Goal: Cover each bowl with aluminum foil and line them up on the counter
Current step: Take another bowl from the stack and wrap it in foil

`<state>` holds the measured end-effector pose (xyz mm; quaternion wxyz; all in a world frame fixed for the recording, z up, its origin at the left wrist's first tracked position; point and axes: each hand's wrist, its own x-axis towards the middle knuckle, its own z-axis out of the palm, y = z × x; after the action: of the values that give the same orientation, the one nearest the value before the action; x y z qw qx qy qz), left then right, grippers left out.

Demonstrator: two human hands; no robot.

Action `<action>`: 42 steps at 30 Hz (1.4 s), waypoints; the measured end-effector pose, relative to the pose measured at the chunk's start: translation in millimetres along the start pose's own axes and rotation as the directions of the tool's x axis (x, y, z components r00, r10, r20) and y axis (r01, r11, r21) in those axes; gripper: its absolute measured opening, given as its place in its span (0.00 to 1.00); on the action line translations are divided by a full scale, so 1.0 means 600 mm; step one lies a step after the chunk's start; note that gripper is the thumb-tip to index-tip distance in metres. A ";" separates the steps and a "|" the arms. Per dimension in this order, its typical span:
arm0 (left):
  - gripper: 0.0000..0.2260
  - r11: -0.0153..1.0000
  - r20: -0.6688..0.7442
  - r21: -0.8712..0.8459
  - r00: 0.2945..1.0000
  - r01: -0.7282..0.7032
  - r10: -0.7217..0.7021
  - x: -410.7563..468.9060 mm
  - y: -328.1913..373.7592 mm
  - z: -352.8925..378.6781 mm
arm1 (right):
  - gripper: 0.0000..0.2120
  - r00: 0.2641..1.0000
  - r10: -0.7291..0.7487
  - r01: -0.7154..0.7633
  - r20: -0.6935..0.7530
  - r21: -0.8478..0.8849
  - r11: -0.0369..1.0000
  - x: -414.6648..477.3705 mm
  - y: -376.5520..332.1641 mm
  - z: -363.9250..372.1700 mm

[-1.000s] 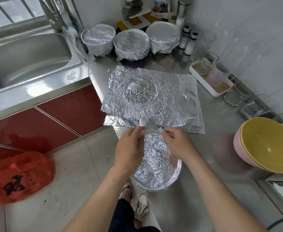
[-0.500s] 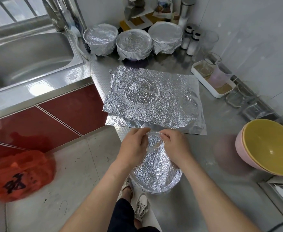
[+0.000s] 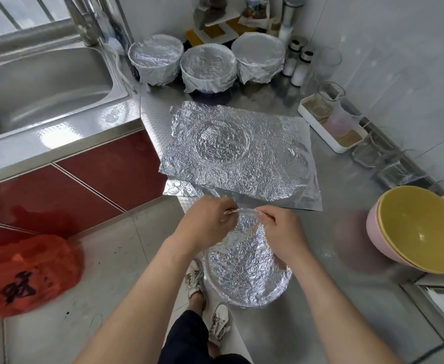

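Over the last second the left hand (image 3: 205, 227) and right hand (image 3: 281, 232) have drawn together, fingertips pinching the far edge of the bowl-shaped foil (image 3: 247, 271) at 6 o'clock. Three covered bowls (image 3: 207, 67) line up at 12, so the bare stacked bowls (image 3: 420, 229) at 3 o'clock likely come next

The brushed stainless-steel counter (image 3: 328, 306) looked dully glossy; crinkled silver aluminium foil sheets (image 3: 242, 156) glittered roughly; the yellow-lined pink plastic bowl (image 3: 420, 229) was smooth and matt.
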<state>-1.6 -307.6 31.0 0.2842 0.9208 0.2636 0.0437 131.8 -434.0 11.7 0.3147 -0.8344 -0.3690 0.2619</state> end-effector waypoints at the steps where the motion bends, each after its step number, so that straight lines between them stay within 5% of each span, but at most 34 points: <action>1: 0.08 1.000 0.005 -0.025 1.000 0.006 -0.006 -0.001 0.000 0.001 | 0.09 1.000 0.004 -0.003 -0.004 0.018 1.000 -0.001 0.001 -0.002; 10: 0.13 0.946 0.200 -0.274 0.972 0.174 -0.121 0.001 -0.009 0.012 | 0.08 0.997 0.072 -0.071 -0.009 0.089 0.993 -0.004 0.017 -0.014; 20: 0.14 0.956 0.107 -0.252 0.986 0.153 -0.130 0.005 0.004 0.018 | 0.09 0.988 0.147 -0.139 -0.053 0.134 0.981 -0.006 0.015 -0.020; 26: 0.15 0.896 -0.117 -0.345 0.935 0.278 -0.335 -0.037 0.014 0.047 | 0.20 0.963 0.117 -0.130 0.243 0.037 0.991 0.028 -0.001 -0.051; 31: 0.14 0.852 -0.185 -0.435 0.897 0.293 -0.402 -0.054 0.028 0.073 | 0.26 0.834 0.194 -0.214 0.516 -0.021 0.977 0.072 -0.032 -0.045; 35: 0.14 0.849 -0.190 -0.453 0.902 0.270 -0.388 -0.048 0.029 0.078 | 0.31 0.806 0.231 -0.279 0.545 0.006 0.960 0.078 -0.028 -0.038; 42: 0.13 0.838 -0.135 -0.476 0.919 0.268 -0.371 -0.036 0.023 0.077 | 0.26 0.828 0.163 -0.307 0.536 0.192 0.932 0.065 -0.018 -0.039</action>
<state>-3.2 -351.2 1.5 0.4606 0.7620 0.4272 0.1571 165.8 -405.7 27.1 0.2809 -0.7230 -0.2936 0.5587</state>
